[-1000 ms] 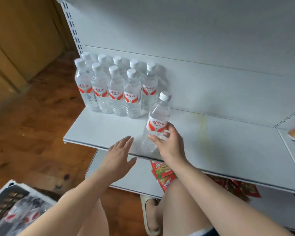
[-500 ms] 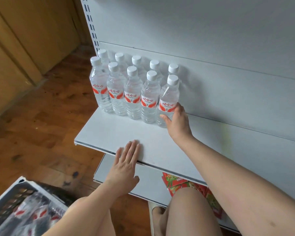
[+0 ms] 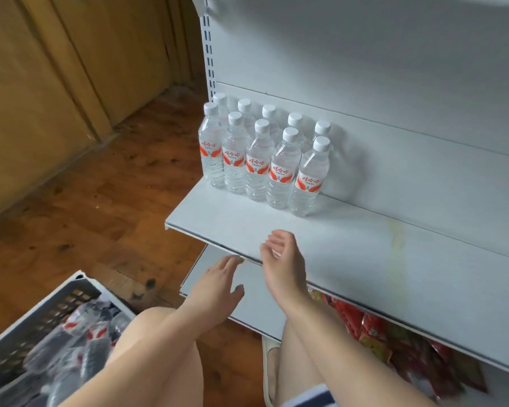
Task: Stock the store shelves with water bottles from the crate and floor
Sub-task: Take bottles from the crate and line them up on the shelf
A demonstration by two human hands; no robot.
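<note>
Red snack packets low right; tan panels upper left; pale shoe bottom centre.

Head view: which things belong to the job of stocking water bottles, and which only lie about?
Job: shelved bottles; shelf; crate; bottles in crate; left hand; right hand, both empty.
Lying about: snack packets; wooden wall.

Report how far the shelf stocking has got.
Done: ten bottles stand in two rows at the left end of the shelf. In hand: nothing; the left hand and right hand are both empty, near the shelf's front edge. Left: more bottles lie in the crate, and most of the shelf is bare.
</note>
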